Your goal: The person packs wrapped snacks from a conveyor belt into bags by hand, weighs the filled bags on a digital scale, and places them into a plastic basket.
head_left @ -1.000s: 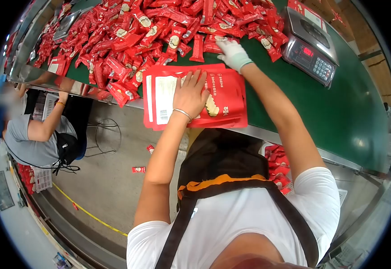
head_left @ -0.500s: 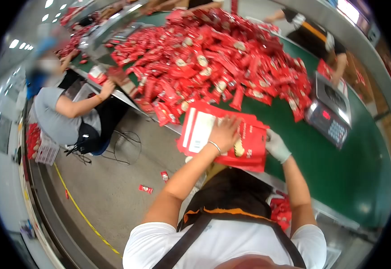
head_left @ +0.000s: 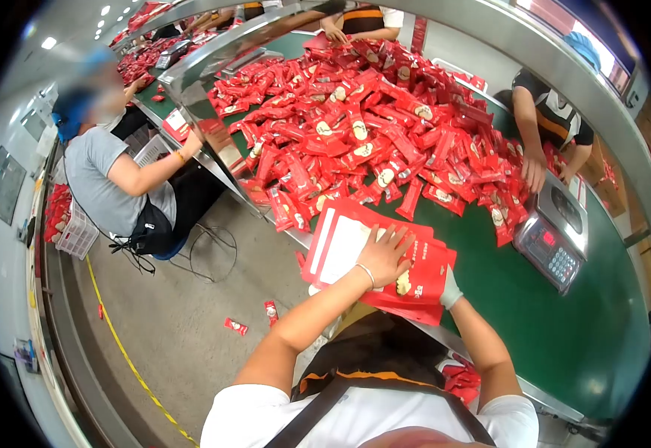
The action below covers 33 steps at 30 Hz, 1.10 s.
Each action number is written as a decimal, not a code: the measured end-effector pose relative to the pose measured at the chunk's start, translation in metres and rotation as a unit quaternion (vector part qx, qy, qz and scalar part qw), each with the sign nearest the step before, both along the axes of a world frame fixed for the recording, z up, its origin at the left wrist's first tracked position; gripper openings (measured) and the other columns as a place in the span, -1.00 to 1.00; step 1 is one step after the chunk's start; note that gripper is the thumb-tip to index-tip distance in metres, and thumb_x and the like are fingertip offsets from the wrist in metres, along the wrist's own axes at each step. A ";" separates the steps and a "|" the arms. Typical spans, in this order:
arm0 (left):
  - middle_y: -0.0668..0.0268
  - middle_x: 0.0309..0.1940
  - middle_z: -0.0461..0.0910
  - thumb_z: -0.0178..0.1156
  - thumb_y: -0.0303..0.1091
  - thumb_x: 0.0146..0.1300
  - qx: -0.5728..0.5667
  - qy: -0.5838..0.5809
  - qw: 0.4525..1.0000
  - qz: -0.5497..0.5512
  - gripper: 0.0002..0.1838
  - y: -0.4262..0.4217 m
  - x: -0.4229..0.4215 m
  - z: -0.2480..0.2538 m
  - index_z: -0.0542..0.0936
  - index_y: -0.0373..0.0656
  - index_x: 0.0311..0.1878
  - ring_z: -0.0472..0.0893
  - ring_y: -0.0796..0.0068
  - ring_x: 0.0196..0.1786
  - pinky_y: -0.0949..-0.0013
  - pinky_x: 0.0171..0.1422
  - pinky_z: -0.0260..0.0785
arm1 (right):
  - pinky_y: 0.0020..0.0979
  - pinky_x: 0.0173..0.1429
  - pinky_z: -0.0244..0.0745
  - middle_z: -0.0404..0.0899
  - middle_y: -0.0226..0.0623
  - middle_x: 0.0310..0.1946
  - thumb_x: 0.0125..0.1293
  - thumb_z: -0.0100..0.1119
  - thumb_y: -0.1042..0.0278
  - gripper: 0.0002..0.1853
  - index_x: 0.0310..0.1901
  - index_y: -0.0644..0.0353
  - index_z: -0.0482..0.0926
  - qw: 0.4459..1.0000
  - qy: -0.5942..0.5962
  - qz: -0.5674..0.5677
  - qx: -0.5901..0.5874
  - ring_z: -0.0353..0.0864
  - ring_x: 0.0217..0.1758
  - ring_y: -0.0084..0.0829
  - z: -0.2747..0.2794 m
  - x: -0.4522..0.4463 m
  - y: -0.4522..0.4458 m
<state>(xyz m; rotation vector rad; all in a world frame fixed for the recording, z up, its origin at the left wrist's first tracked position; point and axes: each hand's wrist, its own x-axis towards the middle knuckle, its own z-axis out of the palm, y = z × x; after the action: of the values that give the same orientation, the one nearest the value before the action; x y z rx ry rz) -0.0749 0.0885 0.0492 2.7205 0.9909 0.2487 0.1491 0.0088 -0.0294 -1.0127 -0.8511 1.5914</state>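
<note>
A stack of flat red packaging bags (head_left: 431, 265) lies at the near edge of the green table, white label panels showing at its left. My left hand (head_left: 384, 257), with a band at the wrist, rests flat on the top bag, fingers spread. At the stack's right edge is my right hand (head_left: 451, 291) in a pale glove. Its fingers are hidden by the red bag, inside or beneath it; I cannot tell which. Just beyond the bags rises a large heap of small red wrapped packets (head_left: 355, 127).
A digital scale (head_left: 553, 243) stands right of the heap, near a co-worker's hand (head_left: 534, 170). Another person in a grey shirt (head_left: 105, 172) sits at left. A metal rail (head_left: 213, 138) divides the tables. Loose packets (head_left: 236, 326) lie on the floor beside a yellow line.
My gloved right hand has gone further behind or into the bag's right edge. My left hand still presses on the bags, fingers wider apart. The co-worker at right has leaned in by the scale.
</note>
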 end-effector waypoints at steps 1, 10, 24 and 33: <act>0.09 0.51 0.18 -0.11 0.10 0.42 0.010 0.001 1.000 -0.007 -0.30 -0.001 0.000 0.000 0.21 -0.10 0.51 0.11 0.05 0.56 -0.20 0.59 -0.21 | -0.23 0.37 0.43 0.49 -0.23 0.25 0.46 0.09 0.27 -0.51 0.36 0.19 0.32 0.990 0.130 0.033 -0.040 0.51 0.29 -0.28 -0.035 0.009 0.003; 0.10 0.52 0.16 -0.09 0.13 0.40 -0.009 -0.011 1.000 -0.019 -0.25 0.000 0.000 0.006 0.15 -0.09 0.53 0.10 0.08 0.57 -0.19 0.60 -0.25 | -0.27 0.35 0.45 0.50 -0.24 0.26 0.33 0.28 0.36 -0.44 0.34 0.20 0.38 0.962 -0.202 0.159 0.086 0.50 0.31 -0.31 0.064 -0.033 0.013; 0.19 0.07 0.60 0.04 -0.01 0.30 -0.131 0.077 0.988 -0.019 -0.58 0.096 0.053 0.006 0.58 -0.03 0.09 0.59 0.23 0.13 0.01 0.21 0.32 | -0.28 0.35 0.45 0.47 -0.22 0.29 0.33 0.27 0.36 -0.42 0.36 0.22 0.36 0.978 -0.183 0.058 0.085 0.49 0.33 -0.31 0.012 -0.050 0.030; 0.12 -0.19 0.68 0.10 -0.38 0.14 -0.195 -0.016 0.976 -0.097 -0.80 0.098 0.074 -0.030 0.62 -0.07 -0.18 0.65 0.08 -0.04 0.12 0.02 0.48 | -0.29 0.34 0.44 0.45 -0.21 0.30 0.34 0.26 0.37 -0.42 0.36 0.24 0.34 0.977 -0.193 0.036 0.084 0.47 0.34 -0.31 0.008 -0.047 0.036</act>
<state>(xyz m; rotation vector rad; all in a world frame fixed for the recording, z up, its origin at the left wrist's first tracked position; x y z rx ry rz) -0.0007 0.1862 0.0189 2.4200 0.6742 0.0536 0.1024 0.0444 -0.0216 -1.1977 -1.2767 1.3727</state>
